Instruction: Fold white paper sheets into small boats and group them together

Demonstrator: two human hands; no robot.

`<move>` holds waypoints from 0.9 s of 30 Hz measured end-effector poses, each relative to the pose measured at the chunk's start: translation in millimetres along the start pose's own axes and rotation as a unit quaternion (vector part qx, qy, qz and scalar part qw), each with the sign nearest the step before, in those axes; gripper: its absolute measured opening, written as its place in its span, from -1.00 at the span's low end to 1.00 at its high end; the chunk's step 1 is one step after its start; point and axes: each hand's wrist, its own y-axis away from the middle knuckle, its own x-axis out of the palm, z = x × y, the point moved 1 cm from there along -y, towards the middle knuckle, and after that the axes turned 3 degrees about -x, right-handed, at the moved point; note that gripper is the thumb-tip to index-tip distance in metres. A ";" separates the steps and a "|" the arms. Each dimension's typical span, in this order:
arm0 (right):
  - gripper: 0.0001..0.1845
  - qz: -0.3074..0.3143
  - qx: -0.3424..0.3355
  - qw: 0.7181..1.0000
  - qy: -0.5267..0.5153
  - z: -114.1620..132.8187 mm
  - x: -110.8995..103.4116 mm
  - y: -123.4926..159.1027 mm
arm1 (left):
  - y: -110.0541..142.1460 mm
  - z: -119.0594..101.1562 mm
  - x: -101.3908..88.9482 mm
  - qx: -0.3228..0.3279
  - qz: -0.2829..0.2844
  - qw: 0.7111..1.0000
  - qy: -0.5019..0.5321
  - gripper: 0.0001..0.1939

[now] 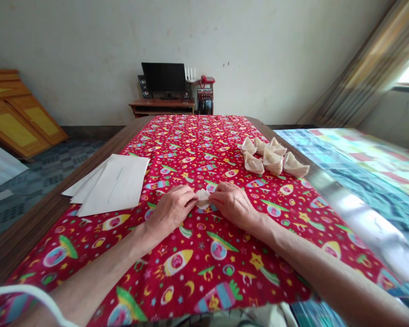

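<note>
A small piece of folded white paper point(202, 198) lies on the red patterned cloth point(197, 254) between my two hands. My left hand point(172, 210) pinches its left side with closed fingers. On the other side, my right hand point(233, 202) grips the paper with fingers curled together. Both forearms rest on the cloth. Part of the paper is hidden under my fingertips.
A stack of flat white sheets point(111, 184) lies to the left. Several finished folded paper shapes point(271, 159) sit at the far right on the cloth. A bed with a colourful cover point(361, 168) adjoins the table's right side. A desk with a monitor point(163, 79) stands by the wall.
</note>
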 end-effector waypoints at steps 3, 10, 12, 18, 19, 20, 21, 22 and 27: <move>-0.79 0.015 0.012 1.000 -0.010 1.3 -1.3 1.4 | -2.1 5.1 5.5 -0.003 -0.002 0.999 0.045 -0.90; -0.81 0.013 0.062 0.998 -0.003 5.3 1.1 -3.3 | -5.9 13.4 14.0 -0.058 0.000 0.998 0.032 -0.88; -0.79 0.020 0.072 0.997 0.021 5.9 1.5 -5.8 | -5.5 14.7 14.4 -0.073 -0.003 0.997 0.017 -0.85; -0.72 0.079 0.077 0.989 0.094 8.0 -0.8 -10.4 | -4.2 17.1 14.9 -0.073 0.002 0.997 -0.036 -0.78; -0.72 0.087 0.077 0.988 0.103 8.4 -1.2 -11.1 | -4.2 16.7 14.6 -0.071 0.004 0.996 -0.046 -0.78; -0.72 0.095 0.076 0.986 0.110 8.7 -1.6 -11.9 | -4.3 16.2 14.2 -0.070 0.006 0.996 -0.055 -0.78; -0.72 0.101 0.075 0.985 0.115 8.9 -1.9 -12.8 | -4.5 15.5 13.6 -0.072 0.007 0.995 -0.062 -0.79; -0.72 0.107 0.074 0.985 0.117 9.0 -2.0 -13.7 | -4.8 14.8 13.0 -0.074 0.009 0.995 -0.066 -0.80; -0.71 0.118 0.078 0.981 0.135 9.9 -0.5 -15.9 | -6.7 18.6 12.2 -0.095 0.011 0.994 -0.044 -0.78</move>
